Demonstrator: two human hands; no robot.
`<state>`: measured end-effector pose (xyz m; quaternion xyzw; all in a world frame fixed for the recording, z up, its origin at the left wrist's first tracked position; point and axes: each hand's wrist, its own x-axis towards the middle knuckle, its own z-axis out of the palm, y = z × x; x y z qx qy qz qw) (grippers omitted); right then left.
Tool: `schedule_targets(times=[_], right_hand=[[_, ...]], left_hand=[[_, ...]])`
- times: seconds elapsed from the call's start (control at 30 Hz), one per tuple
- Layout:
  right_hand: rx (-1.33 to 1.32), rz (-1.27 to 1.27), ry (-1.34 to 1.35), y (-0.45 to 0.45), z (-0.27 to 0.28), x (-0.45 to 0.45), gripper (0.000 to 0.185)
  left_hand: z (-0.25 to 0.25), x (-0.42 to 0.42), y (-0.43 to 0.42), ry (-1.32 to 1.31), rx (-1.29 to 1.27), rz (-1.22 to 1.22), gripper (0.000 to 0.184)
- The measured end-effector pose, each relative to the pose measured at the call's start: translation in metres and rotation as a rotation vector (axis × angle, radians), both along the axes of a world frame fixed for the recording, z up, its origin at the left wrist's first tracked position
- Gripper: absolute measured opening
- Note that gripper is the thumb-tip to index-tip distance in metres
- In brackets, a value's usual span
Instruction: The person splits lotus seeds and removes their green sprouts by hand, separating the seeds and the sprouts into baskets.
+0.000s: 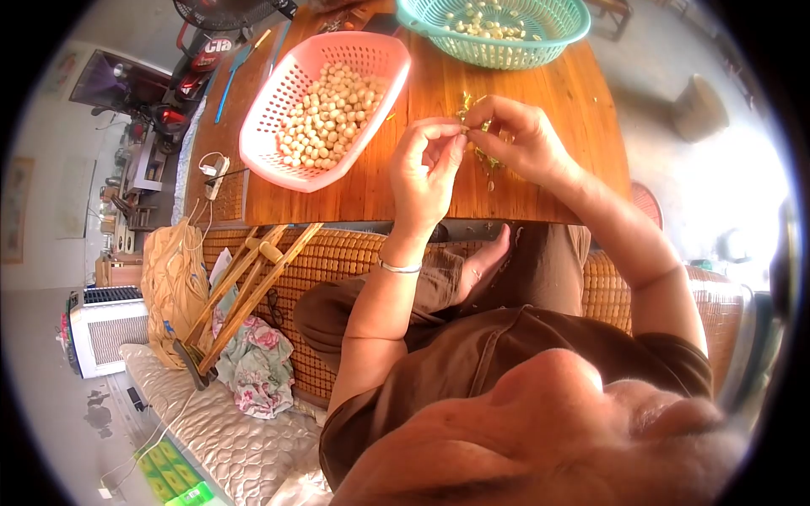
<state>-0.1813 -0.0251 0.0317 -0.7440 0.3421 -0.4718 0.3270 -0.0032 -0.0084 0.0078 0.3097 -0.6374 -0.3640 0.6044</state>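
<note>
My left hand and my right hand meet fingertip to fingertip over the table's near part. Between their pinched fingers is a tiny pale piece, seemingly a lotus seed, mostly hidden by the fingertips. Under and behind my right hand lie scattered yellow-green bits. Left of my hands, a pink perforated basket holds many round, cream-coloured lotus seeds. At the table's far side, a green plastic basket contains paler seed pieces.
The wooden table has its near edge just in front of my legs. A power strip with cords and a blue stick-like tool lie left. Wooden crutches lean against the woven seat, beside a flowered cloth. A fan stands far left.
</note>
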Motion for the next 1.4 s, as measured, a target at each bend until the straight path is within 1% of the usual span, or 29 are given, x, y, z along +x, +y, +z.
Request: schedule_targets(times=[0.1, 0.17, 0.4, 0.47, 0.6, 0.67, 0.77, 1.0, 1.07, 1.1, 1.17, 1.23, 1.27, 1.4], right_hand=[[-0.037, -0.025, 0.029, 0.0012, 0.0013, 0.0018, 0.017], [-0.100, -0.065, 0.029, 0.0002, 0.0009, 0.0027, 0.012], [-0.119, -0.076, 0.058, 0.0038, 0.0022, 0.0029, 0.009], [-0.056, -0.041, 0.024, 0.0054, 0.0040, 0.0033, 0.008], [-0.048, -0.045, 0.021, 0.0067, 0.0046, 0.0042, 0.009], [0.026, -0.041, 0.025, 0.0073, 0.0049, 0.0037, 0.007], [0.077, -0.044, -0.014, 0.0074, 0.0044, 0.0041, 0.008], [0.069, -0.023, 0.004, 0.0064, 0.0030, 0.0030, 0.009], [0.106, -0.008, -0.004, 0.0074, 0.0045, 0.0029, 0.009], [0.107, -0.006, -0.003, 0.0072, 0.0040, 0.0028, 0.009], [0.193, 0.047, -0.073, 0.0062, 0.0029, 0.0018, 0.007], [0.239, 0.070, -0.094, 0.0061, 0.0034, 0.0007, 0.006], [0.285, 0.092, -0.115, 0.0061, 0.0036, 0.0003, 0.005], [0.335, 0.098, -0.121, 0.0060, 0.0035, -0.0004, 0.004]], left_hand=[[-0.0008, 0.0005, 0.0001, -0.015, -0.004, 0.023, 0.008], [-0.0007, 0.0009, 0.0004, -0.027, 0.003, 0.034, 0.007], [0.0036, -0.0004, 0.0056, -0.058, 0.021, 0.068, 0.009], [0.0039, -0.0002, 0.0062, -0.082, 0.003, 0.088, 0.009], [0.0031, 0.0006, 0.0059, -0.085, 0.001, 0.093, 0.010], [0.0004, 0.0011, 0.0046, -0.084, 0.011, 0.092, 0.009], [-0.0022, 0.0017, 0.0034, -0.028, 0.040, 0.065, 0.009], [0.0005, 0.0002, 0.0044, -0.074, -0.019, 0.114, 0.008], [-0.0007, 0.0012, 0.0035, -0.083, -0.021, 0.114, 0.008], [-0.0013, 0.0019, 0.0031, -0.078, -0.009, 0.101, 0.008], [-0.0020, 0.0030, 0.0033, -0.072, 0.004, 0.089, 0.008], [-0.0027, 0.0038, 0.0040, -0.006, 0.114, 0.041, 0.008], [-0.0030, 0.0042, 0.0040, -0.005, 0.115, 0.042, 0.008], [-0.0050, 0.0069, 0.0034, 0.070, 0.195, -0.034, 0.008]])
